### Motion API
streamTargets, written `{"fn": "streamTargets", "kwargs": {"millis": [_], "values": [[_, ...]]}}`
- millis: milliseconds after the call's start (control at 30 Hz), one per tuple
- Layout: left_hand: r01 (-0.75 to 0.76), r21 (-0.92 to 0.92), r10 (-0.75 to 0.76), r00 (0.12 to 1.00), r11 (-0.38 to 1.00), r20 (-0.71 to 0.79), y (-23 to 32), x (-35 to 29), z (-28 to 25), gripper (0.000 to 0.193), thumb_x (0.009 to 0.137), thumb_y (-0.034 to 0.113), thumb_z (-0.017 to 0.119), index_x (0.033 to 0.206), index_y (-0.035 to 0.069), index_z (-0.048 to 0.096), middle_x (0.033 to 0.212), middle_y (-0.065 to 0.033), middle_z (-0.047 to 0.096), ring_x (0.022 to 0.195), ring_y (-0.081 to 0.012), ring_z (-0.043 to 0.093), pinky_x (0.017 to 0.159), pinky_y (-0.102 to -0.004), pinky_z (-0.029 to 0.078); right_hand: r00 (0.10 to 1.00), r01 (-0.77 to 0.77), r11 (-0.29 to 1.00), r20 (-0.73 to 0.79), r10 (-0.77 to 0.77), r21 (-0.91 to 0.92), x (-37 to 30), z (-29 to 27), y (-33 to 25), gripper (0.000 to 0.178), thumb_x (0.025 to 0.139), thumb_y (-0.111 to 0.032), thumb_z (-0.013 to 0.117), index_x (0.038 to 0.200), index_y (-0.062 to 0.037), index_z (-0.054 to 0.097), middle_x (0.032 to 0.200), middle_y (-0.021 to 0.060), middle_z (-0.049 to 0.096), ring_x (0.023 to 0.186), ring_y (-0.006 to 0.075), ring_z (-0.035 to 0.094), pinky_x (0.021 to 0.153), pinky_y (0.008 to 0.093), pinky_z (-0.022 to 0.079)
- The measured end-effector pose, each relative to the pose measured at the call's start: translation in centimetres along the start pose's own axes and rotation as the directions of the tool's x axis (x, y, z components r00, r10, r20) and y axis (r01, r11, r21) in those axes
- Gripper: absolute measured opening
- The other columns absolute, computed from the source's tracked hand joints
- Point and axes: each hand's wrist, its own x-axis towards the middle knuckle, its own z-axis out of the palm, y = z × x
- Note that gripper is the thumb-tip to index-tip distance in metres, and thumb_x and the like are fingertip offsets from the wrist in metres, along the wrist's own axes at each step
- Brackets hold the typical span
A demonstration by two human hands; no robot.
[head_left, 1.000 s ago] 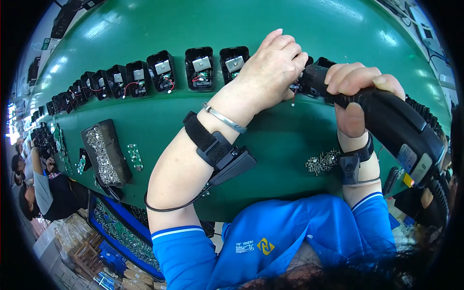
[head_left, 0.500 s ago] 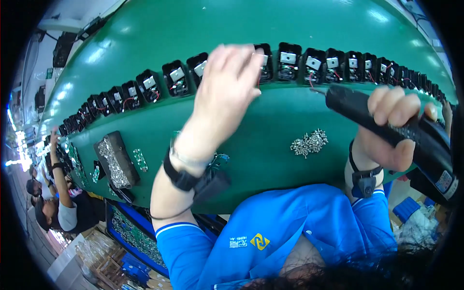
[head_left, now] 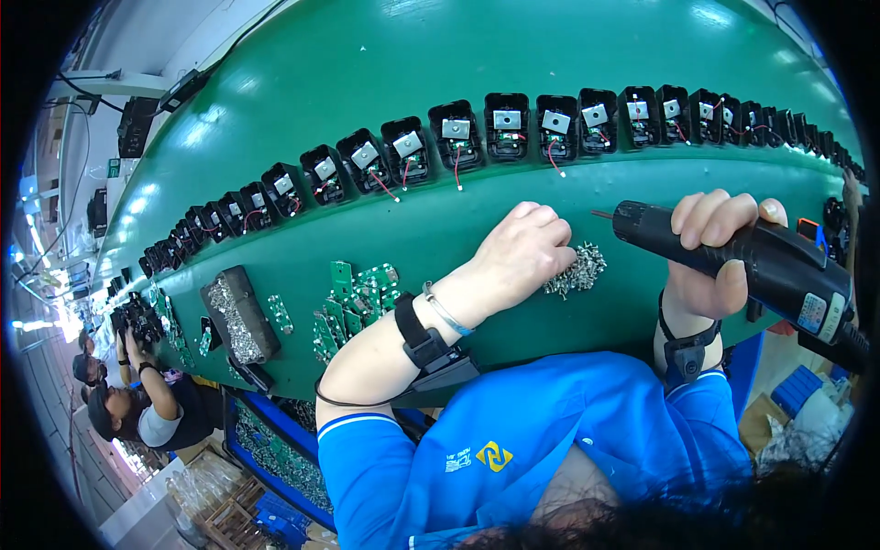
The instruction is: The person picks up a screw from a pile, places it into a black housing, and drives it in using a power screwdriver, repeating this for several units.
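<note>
My left hand (head_left: pixel 518 252) reaches over the table to a small pile of metal screws (head_left: pixel 585 269), its fingers curled together at the pile's left edge. The fingertips are hidden, so I cannot see what they pinch. In my right hand (head_left: pixel 720 225) is a black electric screwdriver (head_left: pixel 779 275), gripped round its body, with the thin bit pointing left above the screws. Beyond both hands runs a curved row of open black housings (head_left: pixel 507 139), each with a silvery metal block; several have red wires hanging out.
Loose green circuit boards (head_left: pixel 353 298) lie left of my left forearm. A dark tray (head_left: pixel 261 344) filled with small metal parts stands farther left on the green table (head_left: pixel 440 55). At the far left another person (head_left: pixel 160 403) works at the table. A blue-edged bin of boards (head_left: pixel 275 449) sits below.
My left hand has come back from the row of housings to the screw pile, its fingers now curled. My right hand keeps the screwdriver, slightly lower in view. The view has shifted a little.
</note>
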Motion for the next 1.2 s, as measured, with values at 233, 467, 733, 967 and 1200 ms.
{"fn": "streamTargets", "kwargs": {"millis": [233,467,733,967,1200], "values": [[0.050,-0.011,-0.050,0.999,0.999,-0.013,-0.3,-0.3,0.2,0.015,0.064,0.011,0.055,0.079,0.009,0.058,0.078,-0.0024,0.049,0.079,-0.0189,0.047,0.076,-0.0312,0.036,0.996,0.064,0.998,0.066,-0.062,-0.028,0.2,-0.2,-0.1,0.046,0.071,-0.026,0.056,0.109,-0.0092,0.035,0.070,0.0029,0.044,0.057,0.0131,0.043,0.051,0.0277,0.036],[0.084,-0.130,-0.085,0.996,0.988,0.002,1.2,0.4,0.3,0.017,0.065,0.013,0.060,0.081,0.009,0.059,0.076,-0.0022,0.050,0.077,-0.0187,0.046,0.073,-0.0301,0.036,1.000,0.000,0.999,0.002,0.000,-0.043,0.2,-0.4,-0.8,0.052,0.071,-0.026,0.062,0.110,-0.0109,0.032,0.069,0.0037,0.046,0.054,0.0160,0.046,0.049,0.0304,0.039],[0.191,0.000,-0.190,0.981,0.982,0.045,2.3,0.8,1.1,0.004,0.067,0.012,0.057,0.070,0.009,0.056,0.072,-0.0033,0.050,0.073,-0.0197,0.046,0.068,-0.0307,0.035,0.997,0.046,0.998,0.058,-0.044,-0.044,0.4,-0.8,-1.0,0.046,0.072,-0.024,0.055,0.110,-0.0086,0.035,0.070,0.0030,0.044,0.056,0.0132,0.043,0.050,0.0277,0.036],[0.472,-0.744,-0.616,0.781,0.473,0.104,2.3,-0.1,-0.8,0.014,0.074,0.004,0.057,0.088,0.001,0.056,0.078,-0.0051,0.059,0.074,-0.0126,0.056,0.064,-0.0237,0.046,1.000,0.028,0.999,0.006,-0.029,0.014,0.6,-1.0,-1.7,0.052,0.072,-0.026,0.060,0.112,-0.0101,0.032,0.070,0.0038,0.045,0.055,0.0152,0.045,0.049,0.0292,0.039],[-0.091,-0.916,-0.626,0.756,-0.391,0.192,1.5,-1.6,0.5,0.011,0.078,0.011,0.055,0.087,0.005,0.056,0.074,-0.0052,0.056,0.068,-0.0126,0.051,0.068,-0.0275,0.042,0.997,0.038,0.924,-0.082,-0.008,0.381,1.8,1.4,-1.2,0.050,0.072,-0.026,0.054,0.113,-0.0074,0.031,0.072,0.0027,0.043,0.058,0.0129,0.043,0.050,0.0269,0.037]]}}
